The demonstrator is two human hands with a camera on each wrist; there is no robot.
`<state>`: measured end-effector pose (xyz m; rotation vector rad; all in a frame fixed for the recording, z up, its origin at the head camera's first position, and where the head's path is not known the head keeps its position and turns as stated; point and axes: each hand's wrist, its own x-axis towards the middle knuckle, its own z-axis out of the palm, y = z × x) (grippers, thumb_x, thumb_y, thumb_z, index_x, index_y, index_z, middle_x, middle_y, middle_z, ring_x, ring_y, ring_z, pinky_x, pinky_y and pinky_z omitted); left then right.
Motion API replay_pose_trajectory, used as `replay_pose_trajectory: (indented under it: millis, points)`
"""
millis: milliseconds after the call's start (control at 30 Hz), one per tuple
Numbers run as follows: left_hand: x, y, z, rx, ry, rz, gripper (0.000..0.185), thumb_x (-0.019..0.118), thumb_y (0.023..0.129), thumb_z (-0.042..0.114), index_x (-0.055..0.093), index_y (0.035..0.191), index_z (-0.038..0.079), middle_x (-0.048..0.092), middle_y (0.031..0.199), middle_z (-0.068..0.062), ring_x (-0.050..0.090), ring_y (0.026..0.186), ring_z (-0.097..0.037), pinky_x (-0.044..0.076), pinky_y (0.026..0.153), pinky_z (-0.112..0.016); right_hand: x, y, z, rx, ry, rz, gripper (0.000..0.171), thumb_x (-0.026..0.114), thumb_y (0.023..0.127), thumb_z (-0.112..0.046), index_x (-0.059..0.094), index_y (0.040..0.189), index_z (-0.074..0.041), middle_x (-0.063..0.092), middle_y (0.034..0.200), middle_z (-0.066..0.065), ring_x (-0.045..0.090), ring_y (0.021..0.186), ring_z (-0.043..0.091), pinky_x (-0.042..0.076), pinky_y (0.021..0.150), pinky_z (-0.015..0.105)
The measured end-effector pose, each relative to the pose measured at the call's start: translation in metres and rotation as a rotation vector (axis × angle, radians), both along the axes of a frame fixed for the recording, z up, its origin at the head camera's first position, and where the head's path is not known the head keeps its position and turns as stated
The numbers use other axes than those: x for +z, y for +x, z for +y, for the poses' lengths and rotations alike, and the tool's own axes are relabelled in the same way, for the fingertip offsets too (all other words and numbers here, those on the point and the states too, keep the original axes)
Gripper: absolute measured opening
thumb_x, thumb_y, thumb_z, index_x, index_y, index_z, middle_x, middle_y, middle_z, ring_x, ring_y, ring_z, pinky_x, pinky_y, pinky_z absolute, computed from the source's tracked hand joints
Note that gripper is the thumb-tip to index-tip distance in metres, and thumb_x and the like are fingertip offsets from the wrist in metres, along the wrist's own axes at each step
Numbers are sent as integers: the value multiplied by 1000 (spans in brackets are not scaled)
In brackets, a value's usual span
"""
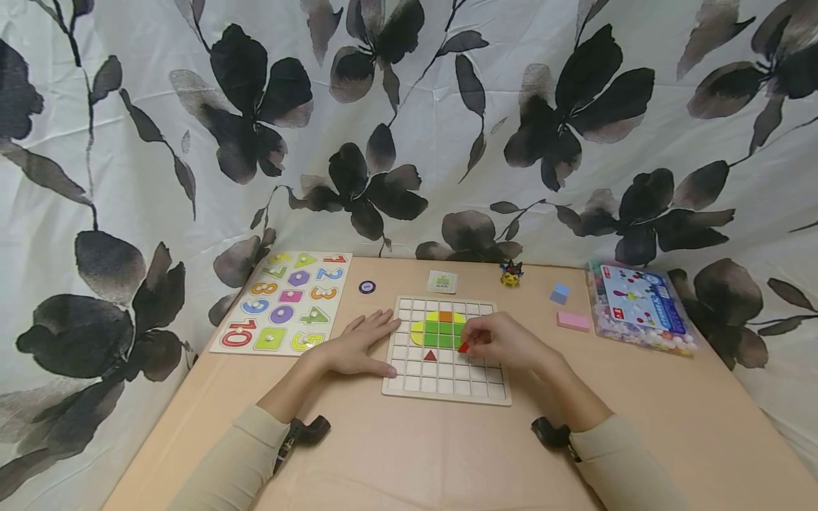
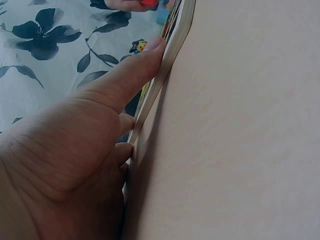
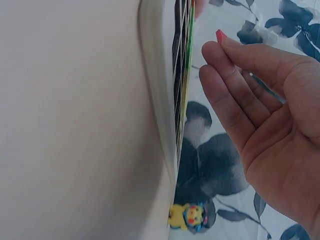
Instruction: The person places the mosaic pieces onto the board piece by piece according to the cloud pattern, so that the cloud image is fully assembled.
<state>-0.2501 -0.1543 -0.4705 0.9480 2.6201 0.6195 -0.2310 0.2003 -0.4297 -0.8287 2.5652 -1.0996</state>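
Note:
A white gridded board (image 1: 412,387) lies on the table, bearing green squares (image 1: 439,333), an orange piece (image 1: 445,316) and yellow curved pieces at the pattern's corners. One red triangle (image 1: 431,356) sits in a cell below the green squares. My right hand (image 1: 505,341) pinches a small red piece (image 3: 220,36) between thumb and index finger, over the right side of the pattern. My left hand (image 1: 358,346) rests with spread, straight fingers at the board's left edge; its thumb (image 2: 150,55) touches the rim in the left wrist view.
A number-and-shape puzzle board (image 1: 258,312) lies at left. Behind the grid board are a dark round token (image 1: 367,287), a pattern card (image 1: 442,282) and a small yellow figurine (image 1: 510,274). At right are a blue block (image 1: 559,293), a pink block (image 1: 573,321) and a bead box (image 1: 639,305).

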Motion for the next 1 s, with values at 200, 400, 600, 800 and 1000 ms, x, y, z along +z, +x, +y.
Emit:
replay_pose_trajectory:
  millis: [200,400,600,800,1000]
  points:
    - [1,0,0,1,2,-5,106,69,87,71,21,168,22,4,177,-7,0,164,-30,-3,132,-55,-4,-6,-18,65,10,27,12,79,90,-4,76,98,-13,66,84,-5,59,82,17,51,69,23]
    - [1,0,0,5,-5,-8,105,68,87,72,21,168,23,4,177,-5,0,164,-28,-3,132,-54,-9,-12,-31,105,46,44,13,80,89,-3,76,97,-12,69,84,-8,59,80,14,53,71,22]
    - [0,1,-1,9,-7,-8,105,68,87,72,21,168,23,4,177,-5,0,164,-28,-3,132,-53,-11,-12,-35,110,62,24,14,80,88,-2,76,96,-12,70,84,-7,60,78,13,53,69,22]
    - [2,2,0,9,-2,-11,105,69,88,70,22,168,22,4,177,-6,1,164,-29,-3,132,-54,-11,-10,-36,131,74,19,12,81,89,-3,76,95,-12,66,81,-7,57,76,11,49,66,21]
    - [3,2,0,6,3,-15,105,70,87,69,22,168,22,5,177,-6,1,164,-29,-3,132,-54,-12,-9,-34,122,80,18,10,79,91,-5,77,98,-13,68,82,-7,57,78,12,48,68,21]
